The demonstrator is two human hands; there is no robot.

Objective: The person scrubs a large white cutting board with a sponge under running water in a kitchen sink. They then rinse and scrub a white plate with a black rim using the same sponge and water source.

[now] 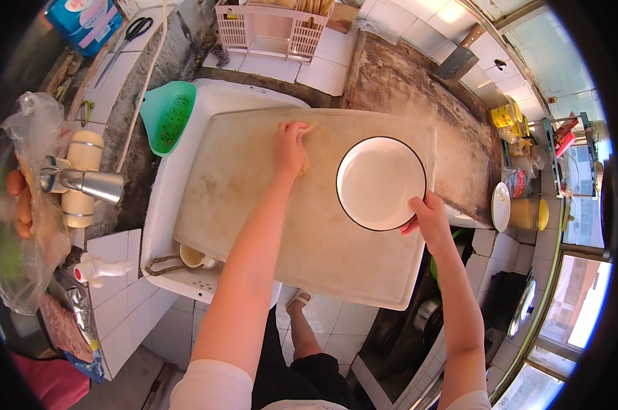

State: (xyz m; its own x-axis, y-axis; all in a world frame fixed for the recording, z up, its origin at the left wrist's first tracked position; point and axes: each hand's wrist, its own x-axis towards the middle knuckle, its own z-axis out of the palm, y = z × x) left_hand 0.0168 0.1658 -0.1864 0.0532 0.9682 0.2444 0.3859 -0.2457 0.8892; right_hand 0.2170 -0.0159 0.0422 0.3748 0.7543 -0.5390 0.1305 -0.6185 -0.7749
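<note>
A large whitish cutting board (237, 205) lies across the white sink (165, 215). My left hand (290, 148) presses a light-coloured cloth (305, 163) against the upper middle of the board; the fingers cover much of it, so its exact kind is hard to tell. My right hand (426, 218) grips the lower right rim of a round white bowl with a dark edge (381, 182), thumb on the inside. The bowl is over the right part of the board, its inside facing up; no contents show in it. A cream mug (190, 256) shows in the sink under the board's lower left corner.
A green plastic strainer (171, 120) sits at the sink's left corner, near a metal faucet (101, 185). Eggs (24, 205) lie in a plastic bag at far left. Scissors (137, 29) rest on the ledge. At right are a worn wooden board (406, 87), a cleaver (456, 62) and a white plate (501, 206).
</note>
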